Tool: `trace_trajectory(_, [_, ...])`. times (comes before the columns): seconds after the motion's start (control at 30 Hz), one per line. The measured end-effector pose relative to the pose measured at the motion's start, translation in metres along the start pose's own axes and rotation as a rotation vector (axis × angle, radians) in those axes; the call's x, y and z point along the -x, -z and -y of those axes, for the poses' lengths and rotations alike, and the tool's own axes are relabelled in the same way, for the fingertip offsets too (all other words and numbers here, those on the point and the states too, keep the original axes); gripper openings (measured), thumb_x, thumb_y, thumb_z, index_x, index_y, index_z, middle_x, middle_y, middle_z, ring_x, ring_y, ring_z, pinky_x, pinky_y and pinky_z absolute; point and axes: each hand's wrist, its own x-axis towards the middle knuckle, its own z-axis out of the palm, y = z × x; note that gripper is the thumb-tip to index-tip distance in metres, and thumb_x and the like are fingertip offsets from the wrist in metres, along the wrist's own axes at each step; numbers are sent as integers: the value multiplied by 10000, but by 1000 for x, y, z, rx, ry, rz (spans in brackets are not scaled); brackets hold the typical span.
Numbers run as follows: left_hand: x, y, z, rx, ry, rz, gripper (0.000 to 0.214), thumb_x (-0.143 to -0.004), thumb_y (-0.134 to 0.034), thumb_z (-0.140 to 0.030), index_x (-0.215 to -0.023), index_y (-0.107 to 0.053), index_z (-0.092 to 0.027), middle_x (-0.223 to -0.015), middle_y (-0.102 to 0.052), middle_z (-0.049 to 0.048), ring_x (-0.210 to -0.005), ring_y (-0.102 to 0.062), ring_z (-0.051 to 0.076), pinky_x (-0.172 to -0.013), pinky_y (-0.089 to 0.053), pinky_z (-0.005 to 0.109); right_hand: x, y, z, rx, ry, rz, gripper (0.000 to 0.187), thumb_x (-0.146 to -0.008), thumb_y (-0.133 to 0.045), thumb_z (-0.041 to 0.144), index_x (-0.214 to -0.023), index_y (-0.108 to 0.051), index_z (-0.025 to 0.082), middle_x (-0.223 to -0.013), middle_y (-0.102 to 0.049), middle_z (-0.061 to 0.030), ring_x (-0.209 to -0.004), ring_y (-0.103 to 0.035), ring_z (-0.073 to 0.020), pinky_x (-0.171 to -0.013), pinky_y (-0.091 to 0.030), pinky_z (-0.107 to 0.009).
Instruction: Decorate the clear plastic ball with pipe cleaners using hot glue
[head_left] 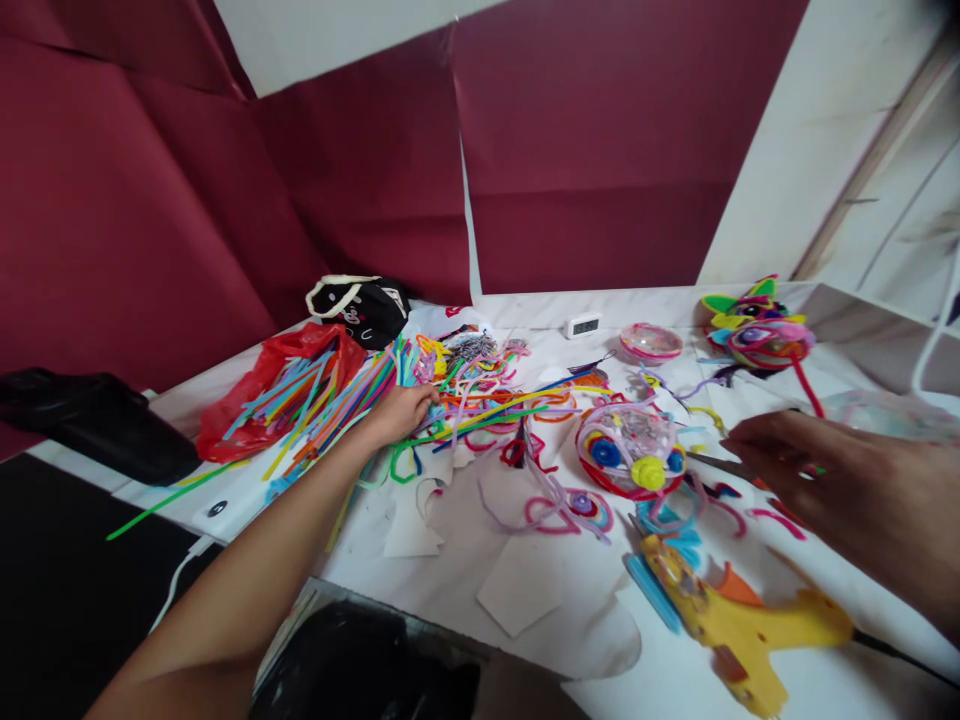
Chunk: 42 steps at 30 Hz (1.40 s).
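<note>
My left hand [401, 410] reaches far out into a heap of coloured pipe cleaners [352, 390] and its fingers curl among the strands; what they grip is hidden. My right hand [810, 470] hovers close to the camera at the right, blurred, with the fingers bent, and a thin metal tool like scissors [716, 463] pokes out from under it. Between the hands sits a round clear dome decorated with red, blue and yellow pipe-cleaner shapes [628, 450]. A yellow glue gun [739, 620] lies at the front right.
A red plastic bag [262, 385] holds more pipe cleaners. A black pouch [364, 305], a small white clock [583, 325], a pink dish [651, 342] and a colourful craft figure [757, 330] stand at the back. White paper scraps [517, 590] lie on the white table [465, 560].
</note>
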Motion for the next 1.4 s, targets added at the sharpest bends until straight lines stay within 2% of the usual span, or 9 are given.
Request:
trace_trajectory(0.2, [-21, -5, -9, -41, 5, -118, 275, -854, -430, -326, -929, -657, -191, -1012, -676, 78, -946, -609, 209, -854, -441, 295, 2, -1, 1, -26, -8, 6, 396, -968, -331, 465, -805, -605, 229, -600, -691, 11, -395, -602, -131, -333, -373, -225])
trace_trajectory(0.37, [-29, -9, -12, -37, 37, -16, 207, -807, -516, -359, -841, -663, -216, -759, -687, 21, -710, -617, 180, -629, -421, 246, 0, 2, 2, -24, -11, 7, 429, -974, -320, 473, -772, -602, 221, -567, -674, 23, -378, -588, -116, -357, -391, -221])
trace_trajectory(0.53, [-30, -11, -15, -46, 7, 29, 161, -763, -544, -306, -684, -643, -206, -697, -656, 32, -673, -587, 181, -608, -383, 250, 0, 1, 3, -98, -56, 30, 322, -946, -411, 377, -766, -613, 203, -614, -687, 13, -431, -612, -118, -413, -431, -222])
trace_trajectory(0.73, [-36, -3, -8, 51, -29, -41, 198, -771, -528, -344, -702, -648, -203, -811, -683, 48, -764, -604, 192, -676, -413, 258, 5, -3, -1, -124, -134, 85, 156, -876, -521, 261, -796, -635, 190, -669, -706, 0, -495, -635, -139, -454, -444, -239])
trace_trajectory(0.9, [-36, 10, -5, 193, 69, -106, 310, -821, -454, -443, -746, -614, -188, -484, -582, -14, -489, -556, 149, -548, -416, 233, 8, -6, -3, -157, -148, 89, 150, -866, -531, 261, -796, -643, 192, -665, -698, 4, -499, -628, -134, -461, -447, -232])
trace_trajectory(0.97, [-35, 13, -6, 247, 89, -127, 341, -833, -428, -470, -787, -611, -186, -442, -557, -33, -434, -533, 136, -510, -411, 219, 9, -7, -3, -167, -164, 99, 147, -867, -536, 265, -803, -646, 192, -676, -701, 4, -508, -632, -134, -472, -452, -232])
trace_trajectory(1.13, [-33, 20, -16, 265, 141, -293, 327, -816, -469, -448, -804, -647, -174, -460, -562, -27, -434, -511, 135, -499, -386, 221, 11, -9, -4, -160, -181, 110, 169, -881, -530, 296, -816, -646, 192, -687, -706, -7, -520, -641, -145, -486, -456, -243])
trace_trajectory(1.27, [-33, 31, -28, 199, 186, -520, 244, -796, -504, -344, -835, -663, -163, -692, -663, 23, -654, -586, 170, -632, -403, 238, 11, -10, -5, -155, -179, 103, 170, -879, -525, 292, -803, -643, 196, -675, -706, -5, -508, -641, -142, -476, -455, -237])
trace_trajectory(1.4, [-32, 36, -39, 193, 159, -600, 240, -820, -489, -337, -848, -659, -170, -860, -687, 44, -796, -600, 182, -746, -413, 246, 11, -9, -4, -189, -192, 116, 169, -877, -513, 301, -803, -636, 211, -669, -701, 3, -504, -642, -153, -468, -464, -247])
